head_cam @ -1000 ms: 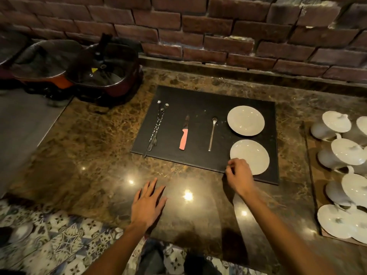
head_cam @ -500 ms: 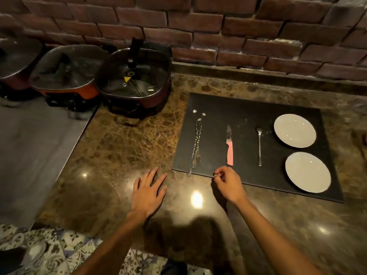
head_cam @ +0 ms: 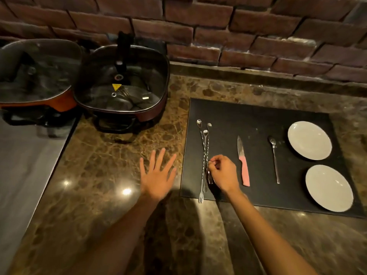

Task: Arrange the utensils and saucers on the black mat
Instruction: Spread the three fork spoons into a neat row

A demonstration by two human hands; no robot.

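Stirrers (head_cam: pixel 204 155) on black mat (head_cam: pixel 258 116) | right hand (head_cam: pixel 224 173) pinching one stirrer | left hand (head_cam: pixel 157 175) spread flat on counter (head_cam: pixel 99 165)

Bare black mat (head_cam: pixel 258 116) lies open between the knife (head_cam: pixel 243 161) and spoon (head_cam: pixel 274 155); saucers (head_cam: pixel 309 140) crowd its right end.

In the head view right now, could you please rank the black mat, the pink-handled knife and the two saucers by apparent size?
1. Black mat, clearly largest.
2. Near saucer and far saucer: alike; the nearer one merely looks bigger.
3. Pink-handled knife, smallest.
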